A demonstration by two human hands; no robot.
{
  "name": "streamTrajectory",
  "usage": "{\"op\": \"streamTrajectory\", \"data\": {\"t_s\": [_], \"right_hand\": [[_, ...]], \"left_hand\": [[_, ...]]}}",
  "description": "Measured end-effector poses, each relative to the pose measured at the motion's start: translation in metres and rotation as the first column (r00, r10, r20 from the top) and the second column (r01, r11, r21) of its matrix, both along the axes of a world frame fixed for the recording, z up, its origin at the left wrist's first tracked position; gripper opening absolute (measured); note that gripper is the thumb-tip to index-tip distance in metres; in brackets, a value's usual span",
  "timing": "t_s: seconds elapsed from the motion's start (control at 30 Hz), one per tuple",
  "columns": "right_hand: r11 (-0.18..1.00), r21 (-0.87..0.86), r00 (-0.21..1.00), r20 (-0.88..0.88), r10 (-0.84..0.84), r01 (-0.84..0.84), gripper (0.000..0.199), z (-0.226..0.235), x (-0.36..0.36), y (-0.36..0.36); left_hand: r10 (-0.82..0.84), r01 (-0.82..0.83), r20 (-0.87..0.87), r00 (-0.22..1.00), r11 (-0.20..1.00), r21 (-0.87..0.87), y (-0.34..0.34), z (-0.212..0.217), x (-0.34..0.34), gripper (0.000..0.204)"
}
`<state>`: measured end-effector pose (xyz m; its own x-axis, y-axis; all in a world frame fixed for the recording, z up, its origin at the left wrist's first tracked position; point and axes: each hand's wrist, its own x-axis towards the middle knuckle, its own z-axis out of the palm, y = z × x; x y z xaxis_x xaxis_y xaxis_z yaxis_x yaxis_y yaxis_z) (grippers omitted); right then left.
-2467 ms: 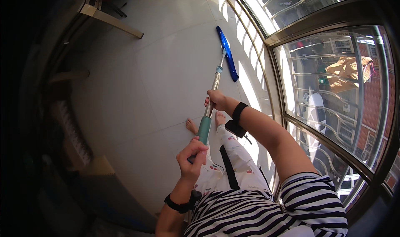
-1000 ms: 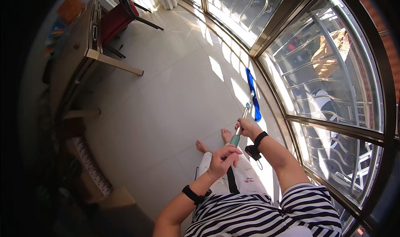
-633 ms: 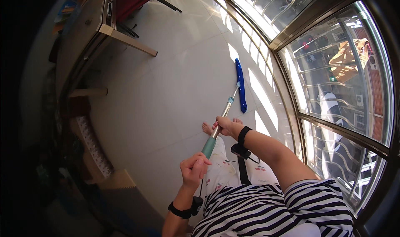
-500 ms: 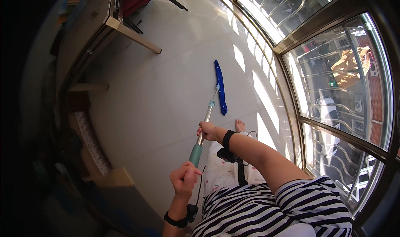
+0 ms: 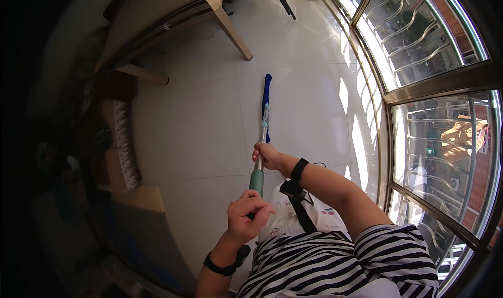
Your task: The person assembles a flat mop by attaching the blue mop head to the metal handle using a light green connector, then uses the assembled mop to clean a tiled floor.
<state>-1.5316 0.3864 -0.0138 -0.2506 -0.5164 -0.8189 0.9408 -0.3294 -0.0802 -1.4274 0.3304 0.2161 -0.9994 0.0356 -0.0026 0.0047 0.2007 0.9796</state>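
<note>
Left hand [image 5: 248,217] closed on green grip [image 5: 257,181] of silver metal mop pole [image 5: 259,165], right hand [image 5: 268,155] holding same pole, long blue mop head [image 5: 266,90] on pale tiled floor [image 5: 194,141]

Black-and-white striped short-sleeved top [image 5: 314,261] across lower centre of frame, white trousers [image 5: 329,221] with small red fruit print, black strap [image 5: 303,215] over them, left hand [image 5: 247,215] and right hand [image 5: 268,155] bare, black wristband [image 5: 219,268] at lower left of centre, second black band [image 5: 299,171] with boxy black module [image 5: 293,191].

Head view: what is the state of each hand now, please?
Left hand: closed on the green handle.
Right hand: closed around the metal pole.
</note>
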Motion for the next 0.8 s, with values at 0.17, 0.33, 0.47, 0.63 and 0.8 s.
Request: {"op": "streamTrajectory", "data": {"t_s": [0.17,0.33,0.47,0.63,0.8], "right_hand": [[0.981,0.191,0.995,-0.1,-0.004,0.024,0.014,0.001,-0.043,0.073],[0.927,0.361,0.987,-0.151,-0.051,0.103,0.01,-0.026,-0.099,0.177],[0.893,0.43,0.978,-0.205,-0.043,0.13,0.009,-0.042,-0.14,0.253],[0.838,0.537,0.992,-0.116,-0.045,0.101,0.012,-0.087,-0.205,0.341],[0.832,0.55,0.996,-0.001,0.086,-0.071,0.011,-0.098,-0.263,0.32]], "left_hand": [[-0.047,0.033,0.076,0.996,0.983,0.179,0.026,-0.005,-0.036,0.019],[-0.138,-0.02,0.299,0.944,0.882,0.47,0.08,-0.042,-0.102,0.021],[-0.22,0.025,0.319,0.922,0.854,0.519,0.137,-0.085,-0.154,0.019],[-0.254,-0.001,0.451,0.856,0.871,0.492,0.212,-0.115,-0.23,0.017],[-0.033,-0.253,0.504,0.863,0.835,0.488,0.201,-0.118,-0.289,0.021]]}}
